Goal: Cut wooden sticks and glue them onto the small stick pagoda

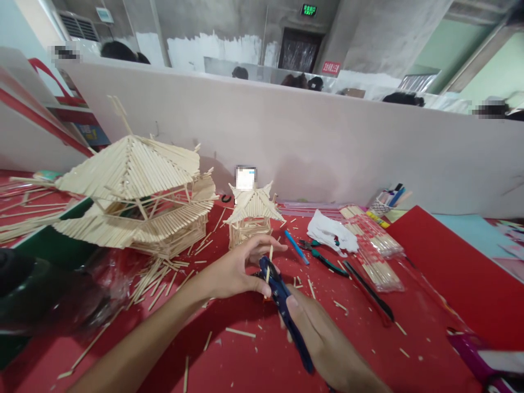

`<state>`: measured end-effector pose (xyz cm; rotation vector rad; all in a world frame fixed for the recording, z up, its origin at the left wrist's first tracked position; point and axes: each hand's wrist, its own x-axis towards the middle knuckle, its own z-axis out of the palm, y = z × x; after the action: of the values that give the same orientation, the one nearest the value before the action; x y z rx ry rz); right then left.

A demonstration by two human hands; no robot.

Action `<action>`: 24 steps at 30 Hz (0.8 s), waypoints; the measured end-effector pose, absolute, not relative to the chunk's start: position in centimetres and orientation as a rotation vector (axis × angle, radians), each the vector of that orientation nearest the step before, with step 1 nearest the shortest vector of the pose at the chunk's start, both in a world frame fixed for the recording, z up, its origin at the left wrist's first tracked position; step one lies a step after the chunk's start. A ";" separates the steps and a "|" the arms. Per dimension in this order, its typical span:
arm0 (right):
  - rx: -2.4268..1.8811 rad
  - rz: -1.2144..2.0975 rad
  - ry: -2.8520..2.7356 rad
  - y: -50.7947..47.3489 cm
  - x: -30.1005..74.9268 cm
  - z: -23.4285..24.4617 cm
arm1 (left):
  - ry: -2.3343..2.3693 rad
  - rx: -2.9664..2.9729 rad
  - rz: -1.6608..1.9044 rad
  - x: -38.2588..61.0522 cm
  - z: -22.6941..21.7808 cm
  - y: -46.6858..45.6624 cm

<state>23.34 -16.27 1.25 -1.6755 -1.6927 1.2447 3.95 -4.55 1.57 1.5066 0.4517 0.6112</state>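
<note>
My right hand [323,333] grips blue-handled cutting pliers [286,311], whose jaws sit around a thin wooden stick [269,263]. My left hand [239,267] pinches that stick upright between thumb and fingers, just in front of a small stick-built pavilion [251,215]. A much larger stick pavilion [135,196] stands to the left on the red table [245,349].
Loose sticks and offcuts litter the red cloth. Right of my hands lie a blue pen [297,246], green-handled pliers [323,257], a white cloth [329,232], packets of chopsticks [376,245] and a black tool [368,292]. A pale partition wall [327,147] closes the back. A dark blurred object [36,295] sits near left.
</note>
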 end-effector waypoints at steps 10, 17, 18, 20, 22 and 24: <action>-1.612 1.354 -1.626 -16.3 23.5 1.6 | 0.405 1.463 0.696 4.3 0.9 -4.9; -1.453 1.511 -1.462 -16.4 23.2 1.3 | 0.420 1.447 0.676 4.4 0.9 -5.1; -1.418 1.547 -1.419 -16.4 23.1 1.1 | 0.424 1.444 0.676 4.4 1.0 -5.2; -1.380 1.591 -1.349 -16.4 22.9 0.9 | 0.440 1.443 0.685 4.4 1.2 -5.2; -1.397 1.581 -1.336 -16.4 22.8 0.8 | 0.464 1.461 0.686 4.3 1.5 -5.2; -1.436 1.527 -1.402 -16.3 22.8 0.9 | 0.480 1.487 0.662 4.2 1.8 -5.2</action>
<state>22.82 -16.30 0.87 -1.4362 -1.4020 1.5265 4.23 -5.18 1.77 1.4871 0.4797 0.6620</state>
